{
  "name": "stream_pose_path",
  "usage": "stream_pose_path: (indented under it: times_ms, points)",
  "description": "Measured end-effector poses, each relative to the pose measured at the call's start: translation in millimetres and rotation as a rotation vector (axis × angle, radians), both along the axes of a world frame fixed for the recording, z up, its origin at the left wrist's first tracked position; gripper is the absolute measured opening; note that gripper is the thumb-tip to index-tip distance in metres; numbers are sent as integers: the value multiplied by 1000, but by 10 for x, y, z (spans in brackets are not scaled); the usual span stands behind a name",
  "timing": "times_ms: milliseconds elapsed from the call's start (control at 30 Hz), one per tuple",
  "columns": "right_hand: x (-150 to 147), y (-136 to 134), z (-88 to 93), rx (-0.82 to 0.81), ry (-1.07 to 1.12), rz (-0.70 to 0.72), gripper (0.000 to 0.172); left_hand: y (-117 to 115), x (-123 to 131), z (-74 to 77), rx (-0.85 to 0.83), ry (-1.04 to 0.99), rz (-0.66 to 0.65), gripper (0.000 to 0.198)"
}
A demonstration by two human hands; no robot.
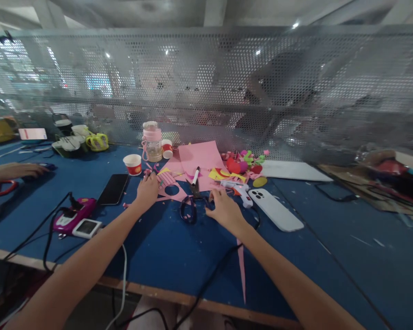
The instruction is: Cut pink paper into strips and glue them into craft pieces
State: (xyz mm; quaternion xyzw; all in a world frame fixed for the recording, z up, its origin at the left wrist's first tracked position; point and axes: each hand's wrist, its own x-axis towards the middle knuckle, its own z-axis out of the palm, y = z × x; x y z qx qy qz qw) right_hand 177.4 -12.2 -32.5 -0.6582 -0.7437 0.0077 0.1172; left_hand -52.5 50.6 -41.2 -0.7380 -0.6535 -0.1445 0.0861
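My right hand (pixel 224 210) has its thumb and fingers curled at one handle loop of a pair of dark blue scissors (pixel 188 211). The scissors rest on the blue table, their blades toward the pink paper (pixel 201 158). My left hand (pixel 147 191) is closed over small pink scraps beside a cut pink sheet with a round hole (pixel 181 195); what its fingertips hold, if anything, is hidden. Between the hands lies a black-and-white marker (pixel 195 176). A white hot glue gun (pixel 239 189) sits just beyond my right hand.
A white phone (pixel 275 210) lies right, a black phone (pixel 113 189) left. Paper cups (pixel 133 165) and a pink-lidded bottle (pixel 152 143) stand at the back. A purple power strip (pixel 74 215) has cables over the front edge. Another person's hand (pixel 19 171) is far left.
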Motion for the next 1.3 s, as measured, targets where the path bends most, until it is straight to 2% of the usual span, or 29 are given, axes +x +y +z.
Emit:
stream_pose_path:
  times_ms: [100,233,333,433,533,633,767,900,1000,1100,1167,1233,1300]
  points:
    - [34,49,-7,7,35,3,18,-32,50,86,85,-26,-9,42]
    - [125,119,92,37,79,-12,12,-137,199,120,179,-53,-167,40]
    - [146,21,184,65,13,-75,23,-201,290,13,78,-56,-274,46]
    - [92,-273,136,66,-193,-171,29,-234,321,-111,-89,49,-377,43]
    - [53,-585,-47,97,-294,-129,31,-251,326,-159,-137,82,-316,47]
    - [97,-696,-192,144,-311,-69,36,-265,336,-150,-131,86,-280,48]
    - [232,-529,-224,174,-299,-70,32,-270,347,-133,-132,77,-275,47]
    - [391,-291,-193,198,-278,-172,30,-263,342,-133,-139,73,-280,47]
    - [485,-242,-114,215,-288,-220,31,-266,341,-122,-137,75,-282,47]
    - [466,-422,-9,195,-297,-307,33,-280,346,-99,-133,67,-280,48]
    - [378,-647,15,55,-290,-377,33,-291,354,-84,-141,62,-275,48]
    - [266,-876,-21,-48,-280,-370,33,-298,364,-76,-150,64,-273,49]
    - [172,-1026,-89,-44,-266,-336,34,-298,371,-78,-151,66,-268,49]
